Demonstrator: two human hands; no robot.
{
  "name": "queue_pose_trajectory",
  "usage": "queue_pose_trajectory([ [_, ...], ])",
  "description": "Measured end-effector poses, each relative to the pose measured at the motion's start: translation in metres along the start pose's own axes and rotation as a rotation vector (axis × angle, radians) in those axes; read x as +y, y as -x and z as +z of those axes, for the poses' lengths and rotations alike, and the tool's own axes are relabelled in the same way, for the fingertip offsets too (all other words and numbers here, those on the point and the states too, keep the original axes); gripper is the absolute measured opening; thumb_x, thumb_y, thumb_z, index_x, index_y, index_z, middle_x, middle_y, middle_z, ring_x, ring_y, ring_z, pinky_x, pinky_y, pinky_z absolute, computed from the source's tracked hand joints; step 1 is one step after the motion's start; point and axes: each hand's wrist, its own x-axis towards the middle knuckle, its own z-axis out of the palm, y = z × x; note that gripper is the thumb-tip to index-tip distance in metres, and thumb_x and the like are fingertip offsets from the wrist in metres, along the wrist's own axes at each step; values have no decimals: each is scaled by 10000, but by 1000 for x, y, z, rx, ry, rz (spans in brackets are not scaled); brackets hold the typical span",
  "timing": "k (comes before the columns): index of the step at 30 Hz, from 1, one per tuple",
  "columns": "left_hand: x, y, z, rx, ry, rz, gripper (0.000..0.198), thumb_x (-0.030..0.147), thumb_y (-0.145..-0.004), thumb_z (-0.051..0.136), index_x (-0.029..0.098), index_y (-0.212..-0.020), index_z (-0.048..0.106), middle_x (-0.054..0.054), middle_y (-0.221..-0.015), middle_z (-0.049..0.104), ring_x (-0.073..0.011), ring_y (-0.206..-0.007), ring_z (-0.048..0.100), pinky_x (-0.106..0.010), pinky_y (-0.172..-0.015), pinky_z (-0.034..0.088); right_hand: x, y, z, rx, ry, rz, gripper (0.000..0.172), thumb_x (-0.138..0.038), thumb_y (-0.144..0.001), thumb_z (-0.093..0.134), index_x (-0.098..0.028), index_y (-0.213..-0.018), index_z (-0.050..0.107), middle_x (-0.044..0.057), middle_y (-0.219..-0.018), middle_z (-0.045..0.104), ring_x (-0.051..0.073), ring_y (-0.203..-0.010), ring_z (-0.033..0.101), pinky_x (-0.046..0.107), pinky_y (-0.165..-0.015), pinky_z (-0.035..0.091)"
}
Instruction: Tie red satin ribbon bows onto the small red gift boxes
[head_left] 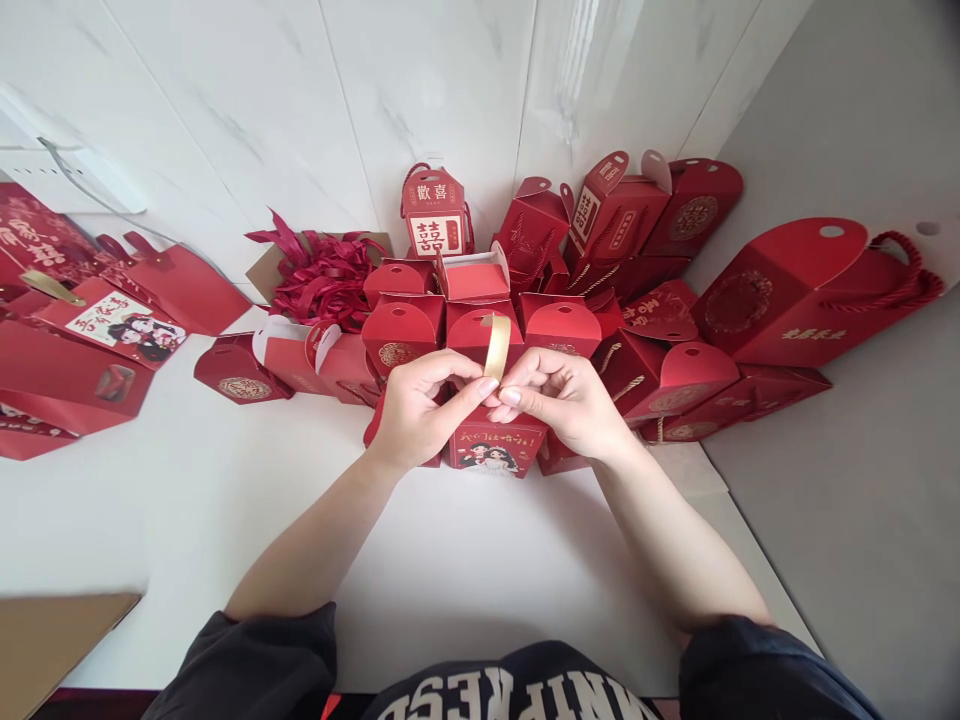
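Observation:
My left hand [421, 405] and my right hand [564, 398] meet over a small red gift box [495, 452] with a cartoon couple on its front. Both hands pinch the lower end of a gold ribbon strip [496, 346] that stands up between the fingertips. The fingers of both hands are curled and pressed together. The box stands on the white tabletop [465, 570], and my hands hide its top.
Several red folded gift boxes [480, 310] crowd behind the hands. A cardboard box of dark red ribbons [319, 275] sits at back left. Larger red bags lie at the right [802, 290] and left [67, 370]. A brown cardboard piece [52, 640] is at bottom left.

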Motion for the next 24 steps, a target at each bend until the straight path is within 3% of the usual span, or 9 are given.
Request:
queue_pose_trajectory([
  [9,4,1,-2,105,-237,218,102,105,-827,689,189,-833,747,-17,-803,749,-135,-731,677,-269,-697,553,2,2,8,107,74,-164,43,-194,-868,710,-185,-884,671,11,-816,746,134,-749,737,274,-735,626],
  [13,3,2,-1,169,-292,208,72,118,-790,737,185,-814,738,2,-784,752,-119,-698,685,-241,-668,553,5,2,10,142,144,-218,36,-185,-875,699,-197,-889,668,-4,-801,718,118,-739,712,266,-732,607],
  [20,5,1,0,169,-317,169,34,145,-807,725,177,-801,713,7,-772,745,-114,-706,684,-228,-672,552,2,3,12,139,124,-179,39,-201,-875,701,-187,-881,665,-3,-798,707,101,-696,686,250,-695,591],
  [24,3,3,2,185,-322,168,47,144,-799,730,183,-821,716,5,-797,750,-121,-734,696,-229,-695,565,-1,3,9,96,47,-83,68,-228,-876,704,-178,-857,661,4,-794,727,101,-665,688,252,-681,599],
])
